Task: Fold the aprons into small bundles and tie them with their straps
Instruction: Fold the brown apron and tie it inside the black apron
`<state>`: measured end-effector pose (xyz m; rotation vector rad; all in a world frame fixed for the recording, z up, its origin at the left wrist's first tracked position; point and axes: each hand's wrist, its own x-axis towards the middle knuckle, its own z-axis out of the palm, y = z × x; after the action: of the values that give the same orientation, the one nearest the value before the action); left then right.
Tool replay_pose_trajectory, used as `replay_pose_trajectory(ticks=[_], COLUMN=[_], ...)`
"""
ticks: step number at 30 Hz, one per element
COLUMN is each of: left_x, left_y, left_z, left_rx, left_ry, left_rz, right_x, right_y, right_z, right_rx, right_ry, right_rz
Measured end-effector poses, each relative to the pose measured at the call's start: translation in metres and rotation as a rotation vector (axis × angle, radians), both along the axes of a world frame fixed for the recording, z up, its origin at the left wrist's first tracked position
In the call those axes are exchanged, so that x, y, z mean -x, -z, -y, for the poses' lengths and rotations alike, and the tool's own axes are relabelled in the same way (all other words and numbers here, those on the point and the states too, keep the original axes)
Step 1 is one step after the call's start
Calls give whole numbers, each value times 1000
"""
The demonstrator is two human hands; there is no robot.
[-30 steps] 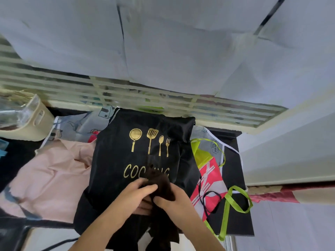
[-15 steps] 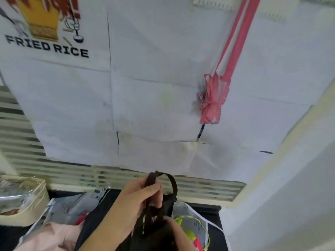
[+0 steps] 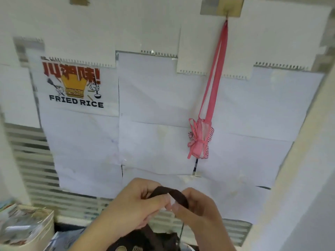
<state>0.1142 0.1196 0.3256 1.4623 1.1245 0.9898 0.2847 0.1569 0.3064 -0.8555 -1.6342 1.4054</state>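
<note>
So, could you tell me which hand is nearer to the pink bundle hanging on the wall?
The right hand. It sits almost directly below the pink bundle, pinching the dark strap; the left hand pinches the same strap further to the left.

- I see the dark apron cut off by the bottom edge.
- Both forearms hide its middle.
- Beige basket at lower left: blurred, contents unreadable.
</note>
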Motion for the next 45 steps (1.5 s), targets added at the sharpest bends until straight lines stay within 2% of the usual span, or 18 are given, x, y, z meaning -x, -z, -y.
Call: replay_pose_trajectory(ticks=[1, 3, 5, 7, 9, 11, 13, 15, 17, 21, 24, 27, 33, 40, 45], left_x=[6, 19, 33, 49, 65, 84, 100, 123, 146, 195, 230, 255, 284, 295, 291], left_y=[-5, -15, -24, -32, -38, -47, -63, -87, -116, -172, -211, -252, -310, -346, -308], left_z=[3, 7, 13, 18, 21, 21, 19, 17, 15, 4, -17, -43, -110, -178, -189], left_rx=[-27, -103, -157, -184, -201, -221, -238, -276, -335, -446, -537, -616, -753, -888, -845], left_ry=[-49, -159, -262, -334, -409, -464, -484, -483, -460, -401, -442, -510, -614, -785, -740], left_rz=[-45, -112, -97, -59, -38, -29, -60, -55, -41, -16, -46, -85, -201, -276, -468], right_x=[-24, -26, -5, 13, 28, 49, 64, 85, 102, 152, 189, 221, 265, 296, 295], right_y=[-7, -16, -29, -32, -36, -57, -76, -103, -130, -198, -244, -286, -353, -384, -343], right_z=[12, 4, -2, -11, -16, -14, -17, -21, -25, -28, -40, -63, -114, -149, -156], right_rx=[62, -28, -99, -58, -131, -198, -197, -243, -274, -382, -534, -724, -838, -938, -886], right_ry=[29, 10, -100, -143, -115, -129, -230, -227, -134, 2, 137, 288, 587, 858, 831], right_rz=[16, -31, 17, -41, -17, 37, 96, 92, 14, 64, 36, 112, 191, 296, 471])
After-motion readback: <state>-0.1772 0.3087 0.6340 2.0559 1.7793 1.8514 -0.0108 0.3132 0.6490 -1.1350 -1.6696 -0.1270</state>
